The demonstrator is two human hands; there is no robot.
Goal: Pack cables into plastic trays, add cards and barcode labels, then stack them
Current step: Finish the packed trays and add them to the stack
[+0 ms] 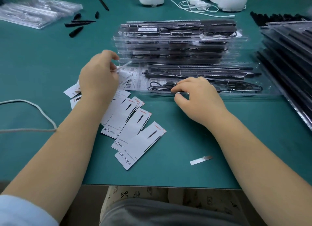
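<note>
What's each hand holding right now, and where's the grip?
Left hand pinches a small white label by its near end. Right hand has curled fingers at the front edge of the clear tray; whether it actually grips cannot be told.

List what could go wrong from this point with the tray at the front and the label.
1. The left hand pinches a thin, blurred label; it may curl or land crooked.
2. The right hand grips the near edge of the open tray; a tug might shift the coiled cable out of its pocket.
3. The left forearm lies over the fanned cards and may scatter them.
</note>
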